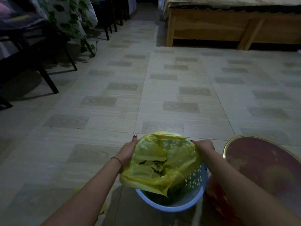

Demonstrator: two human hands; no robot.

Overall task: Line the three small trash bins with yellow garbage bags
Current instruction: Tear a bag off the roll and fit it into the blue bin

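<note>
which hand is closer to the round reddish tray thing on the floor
Right. The right hand grips the yellow bag just beside the round tray; the left hand holds the bag's far side, across the blue bin.

both forearms are showing bare to the frame edge, no sleeves reaching into view. the left hand (pixel 128 150) is wearing dark red nail polish, with a thin reddish-brown cord bracelet (pixel 117 161) sitting at the wrist. the right hand (pixel 204 145) is wearing the same dark red polish, wrist unadorned.
</note>
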